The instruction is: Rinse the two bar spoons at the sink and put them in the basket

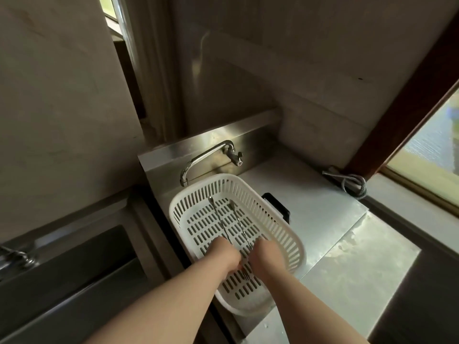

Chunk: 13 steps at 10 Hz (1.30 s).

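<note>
White slotted basket (278, 219), on the steel table (323, 214) beneath the tap (206, 155). Two bar spoons, left one (218, 217) and right one (239, 222), lie inside, bowls toward the tap. We hold their near ends: left hand (227, 254) grip closed on one, right hand (265, 256) grip closed on the other.

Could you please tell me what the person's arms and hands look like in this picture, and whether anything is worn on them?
Both forearms are bare for as far as the picture shows: no sleeves or gloves. The left hand and right hand carry no visible watch or bracelet, and the wrists look plain. The fingers are mostly hidden from this angle, so rings cannot be ruled out. No markings show on either arm.
</note>
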Each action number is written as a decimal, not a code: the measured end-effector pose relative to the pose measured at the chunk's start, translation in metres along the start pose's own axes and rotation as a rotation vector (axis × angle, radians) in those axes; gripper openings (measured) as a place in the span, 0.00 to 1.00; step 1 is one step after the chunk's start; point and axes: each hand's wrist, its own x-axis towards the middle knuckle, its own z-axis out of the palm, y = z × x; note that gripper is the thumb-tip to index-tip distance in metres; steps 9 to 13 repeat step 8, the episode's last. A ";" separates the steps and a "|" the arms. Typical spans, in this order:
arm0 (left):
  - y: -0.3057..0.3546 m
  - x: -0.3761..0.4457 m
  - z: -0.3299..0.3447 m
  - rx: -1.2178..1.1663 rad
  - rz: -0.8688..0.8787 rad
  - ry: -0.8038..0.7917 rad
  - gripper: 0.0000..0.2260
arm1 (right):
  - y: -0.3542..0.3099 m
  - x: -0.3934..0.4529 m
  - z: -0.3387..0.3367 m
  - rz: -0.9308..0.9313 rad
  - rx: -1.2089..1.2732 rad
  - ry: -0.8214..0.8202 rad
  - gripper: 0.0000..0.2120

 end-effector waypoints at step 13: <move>0.002 -0.015 -0.045 0.035 0.179 0.125 0.07 | -0.026 -0.004 0.010 -0.027 0.192 0.209 0.05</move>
